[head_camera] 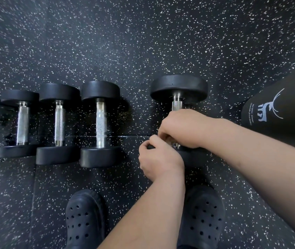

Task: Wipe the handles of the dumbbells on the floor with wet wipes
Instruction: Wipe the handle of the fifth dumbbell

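Right hand [182, 128] hides, likely grips, handle [177, 105]; left hand [159, 160] holds head [190, 157]; dumbbells [100, 123] alongside.

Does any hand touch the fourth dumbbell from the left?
No, the fourth dumbbell lies untouched; the right hand grips the handle of the rightmost dumbbell and the left hand is at its near end.

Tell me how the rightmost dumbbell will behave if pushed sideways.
Probably heavy: the rightmost dumbbell has thick heads, the largest in the row. Its round heads might roll. The knurled handle under the right hand likely resists slipping.
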Available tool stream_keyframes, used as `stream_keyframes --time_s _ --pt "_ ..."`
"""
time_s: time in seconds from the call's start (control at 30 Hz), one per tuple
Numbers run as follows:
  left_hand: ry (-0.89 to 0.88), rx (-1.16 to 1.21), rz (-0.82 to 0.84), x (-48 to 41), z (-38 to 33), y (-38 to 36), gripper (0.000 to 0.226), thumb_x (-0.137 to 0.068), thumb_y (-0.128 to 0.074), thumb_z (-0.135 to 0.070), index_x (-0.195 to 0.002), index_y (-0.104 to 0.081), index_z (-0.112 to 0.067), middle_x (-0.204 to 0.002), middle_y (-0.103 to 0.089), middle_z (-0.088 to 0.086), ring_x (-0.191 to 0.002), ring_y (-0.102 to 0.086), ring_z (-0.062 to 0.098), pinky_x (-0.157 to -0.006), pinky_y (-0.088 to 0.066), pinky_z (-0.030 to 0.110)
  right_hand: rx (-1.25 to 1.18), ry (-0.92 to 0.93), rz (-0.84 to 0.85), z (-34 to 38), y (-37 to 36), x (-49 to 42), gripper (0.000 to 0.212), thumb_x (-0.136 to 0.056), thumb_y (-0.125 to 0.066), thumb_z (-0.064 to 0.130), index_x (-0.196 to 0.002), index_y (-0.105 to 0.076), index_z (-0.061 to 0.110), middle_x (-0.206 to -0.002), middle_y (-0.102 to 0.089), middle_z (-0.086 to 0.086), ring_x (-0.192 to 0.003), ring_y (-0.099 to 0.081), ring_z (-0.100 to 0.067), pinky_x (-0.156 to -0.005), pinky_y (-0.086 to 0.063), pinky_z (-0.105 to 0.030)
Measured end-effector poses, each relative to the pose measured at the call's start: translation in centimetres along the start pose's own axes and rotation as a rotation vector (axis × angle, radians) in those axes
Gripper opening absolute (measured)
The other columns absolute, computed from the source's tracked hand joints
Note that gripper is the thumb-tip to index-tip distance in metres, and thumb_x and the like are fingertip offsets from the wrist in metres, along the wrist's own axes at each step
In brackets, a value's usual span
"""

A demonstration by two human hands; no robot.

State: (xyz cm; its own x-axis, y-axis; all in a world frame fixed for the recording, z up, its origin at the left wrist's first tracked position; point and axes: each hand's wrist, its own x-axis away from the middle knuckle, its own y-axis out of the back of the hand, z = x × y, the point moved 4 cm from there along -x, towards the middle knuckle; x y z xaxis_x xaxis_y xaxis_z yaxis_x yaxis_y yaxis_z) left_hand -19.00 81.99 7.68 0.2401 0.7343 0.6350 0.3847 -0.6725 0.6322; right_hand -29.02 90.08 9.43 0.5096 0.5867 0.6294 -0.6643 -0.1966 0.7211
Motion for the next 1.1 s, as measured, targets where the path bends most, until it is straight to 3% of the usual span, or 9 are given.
stream_keyframes --time_s 0.1,0.17,0.33,0.47,0.6,0.73,0.8,1.0,1.1 --pt "0.002 -0.002 -0.003 -0.1 0.0 -0.1 0.035 -0.097 -0.043 -0.048 -0.109 -0.070 -0.029 -0.103 -0.067 -0.001 -0.103 -0.060 0.030 -0.088 -0.046 0.041 0.079 -0.071 -0.079 -0.4 0.5 -0.2 0.043 -0.089 -0.063 0.007 -0.115 -0.069 0.041 -0.087 -0.056 0.008 -0.084 -0.057 -0.027 -0.067 -0.045 -0.032" --pt "0.005 0.003 0.001 -0.2 0.0 -0.1 0.034 -0.097 -0.043 -0.049 -0.107 -0.069 -0.029 -0.100 -0.064 -0.002 -0.102 -0.059 0.029 -0.088 -0.047 0.042 0.049 -0.086 -0.082 -0.7 0.0 0.0 0.037 -0.096 -0.059 0.016 -0.124 -0.066 0.039 -0.107 -0.065 0.002 -0.091 -0.059 -0.030 -0.071 -0.042 -0.032" --pt "0.019 0.014 0.017 -0.3 0.2 -0.1 0.033 -0.097 -0.043 -0.051 -0.104 -0.069 -0.031 -0.100 -0.067 -0.003 -0.097 -0.059 0.028 -0.083 -0.044 0.039 0.024 0.073 -0.253 -0.9 -2.4 1.4 0.035 -0.095 -0.060 0.026 -0.118 -0.063 0.052 -0.105 -0.072 0.016 -0.090 -0.069 -0.021 -0.070 -0.054 -0.034" --pt "0.002 0.002 0.000 -0.1 0.3 -0.2 0.038 -0.094 -0.040 -0.053 -0.105 -0.070 -0.032 -0.107 -0.070 -0.003 -0.102 -0.062 0.028 -0.095 -0.051 0.046 0.097 0.079 -0.439 -2.3 -2.2 1.2 0.042 -0.089 -0.068 0.011 -0.117 -0.068 0.043 -0.116 -0.070 0.019 -0.094 -0.072 -0.018 -0.066 -0.043 -0.028" --pt "0.000 -0.007 -0.005 -0.2 0.3 -0.2 0.043 -0.094 -0.038 -0.054 -0.108 -0.070 -0.030 -0.105 -0.070 -0.002 -0.103 -0.062 0.029 -0.096 -0.051 0.047 -0.036 0.026 -0.694 -3.8 -3.5 1.7 0.032 -0.087 -0.075 0.009 -0.111 -0.075 0.030 -0.117 -0.073 0.014 -0.080 -0.074 -0.023 -0.057 -0.051 -0.029" --pt "0.000 0.007 -0.006 -0.4 0.3 -0.2 0.042 -0.093 -0.038 -0.054 -0.104 -0.071 -0.029 -0.100 -0.070 -0.004 -0.100 -0.063 0.028 -0.092 -0.051 0.044 -0.173 0.149 -0.767 -3.2 -4.2 3.3 0.022 -0.100 -0.059 0.026 -0.106 -0.079 0.032 -0.118 -0.074 0.021 -0.090 -0.076 -0.013 -0.062 -0.057 -0.030" --pt "0.005 0.006 -0.008 -0.2 0.4 -0.2 0.039 -0.094 -0.039 -0.053 -0.104 -0.070 -0.030 -0.100 -0.070 -0.005 -0.098 -0.062 0.027 -0.091 -0.051 0.044 -0.188 0.184 -0.782 -3.4 -3.9 3.8 0.020 -0.100 -0.063 0.025 -0.107 -0.080 0.033 -0.118 -0.074 0.021 -0.094 -0.076 -0.012 -0.065 -0.058 -0.030" --pt "-0.013 0.005 -0.015 -0.2 0.3 -0.2 0.037 -0.096 -0.039 -0.049 -0.101 -0.069 -0.028 -0.095 -0.068 -0.006 -0.096 -0.061 0.027 -0.082 -0.044 0.040 -0.106 0.062 -1.035 -5.0 -3.7 3.0 0.018 -0.104 -0.065 0.019 -0.107 -0.081 0.025 -0.114 -0.078 0.011 -0.075 -0.067 -0.025 -0.061 -0.057 -0.036" --pt "-0.007 0.006 -0.013 -0.3 0.2 0.0 0.038 -0.097 -0.040 -0.048 -0.105 -0.070 -0.027 -0.098 -0.068 -0.005 -0.099 -0.060 0.027 -0.083 -0.041 0.039 -0.187 0.115 -1.037 -4.9 -5.4 3.8 0.019 -0.103 -0.066 0.015 -0.109 -0.082 0.022 -0.116 -0.077 0.008 -0.086 -0.071 -0.024 -0.071 -0.060 -0.038"
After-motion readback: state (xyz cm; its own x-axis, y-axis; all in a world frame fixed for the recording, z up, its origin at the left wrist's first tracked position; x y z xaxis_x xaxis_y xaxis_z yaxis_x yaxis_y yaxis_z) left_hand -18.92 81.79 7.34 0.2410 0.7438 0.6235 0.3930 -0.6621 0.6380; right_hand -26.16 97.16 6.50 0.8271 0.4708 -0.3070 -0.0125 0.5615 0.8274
